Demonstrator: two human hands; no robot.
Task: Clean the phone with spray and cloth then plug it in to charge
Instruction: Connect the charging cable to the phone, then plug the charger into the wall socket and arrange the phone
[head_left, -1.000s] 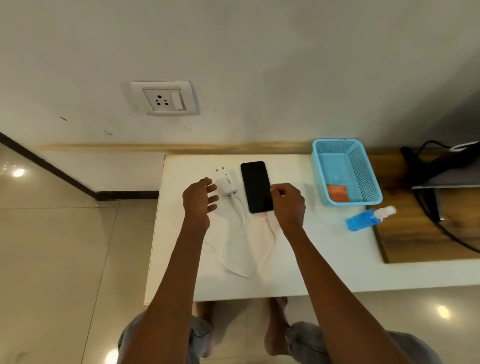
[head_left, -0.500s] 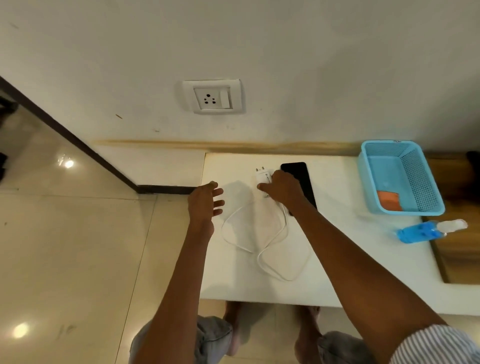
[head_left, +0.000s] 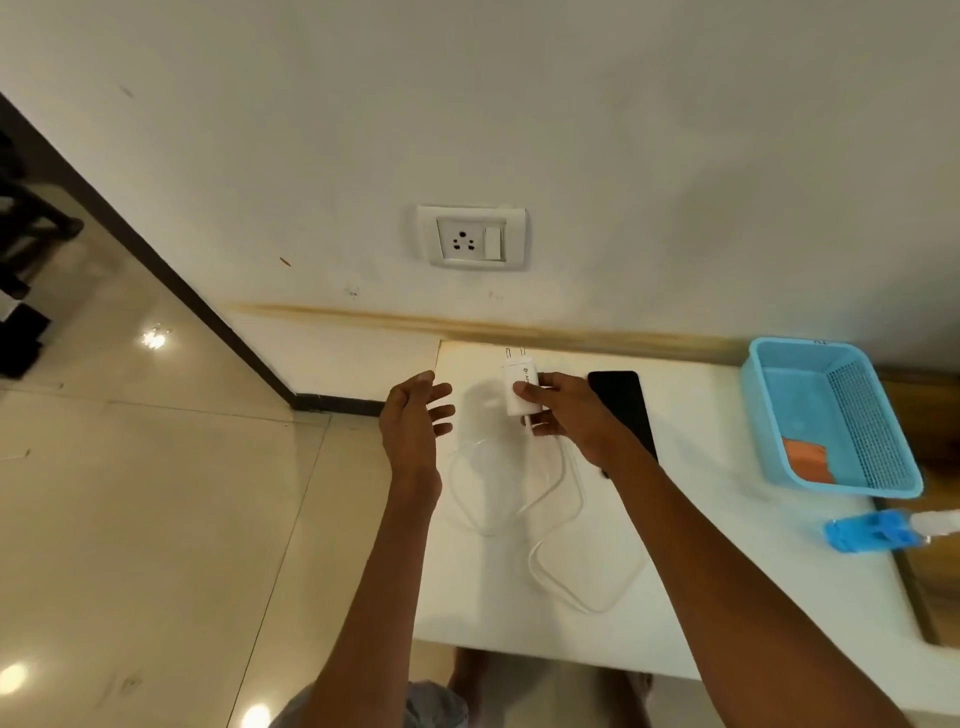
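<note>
Since half a second ago the right hand (head_left: 569, 415) has lifted the white charger (head_left: 519, 387) it pinches, pins toward the wall socket (head_left: 471, 238) at twelve o'clock, while the left hand (head_left: 415, 421) still hovers, fingers loosely spread, holding nothing. The phone (head_left: 623, 405) lies at three o'clock of the charger, cable (head_left: 550, 519) looping toward the table (head_left: 727, 545) front edge. The charger's small logo is unreadable.

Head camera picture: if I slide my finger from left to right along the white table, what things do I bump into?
Left hand → white charger pinched by the right hand → black phone → blue basket with an orange cloth inside → blue spray bottle lying on its side.
</note>
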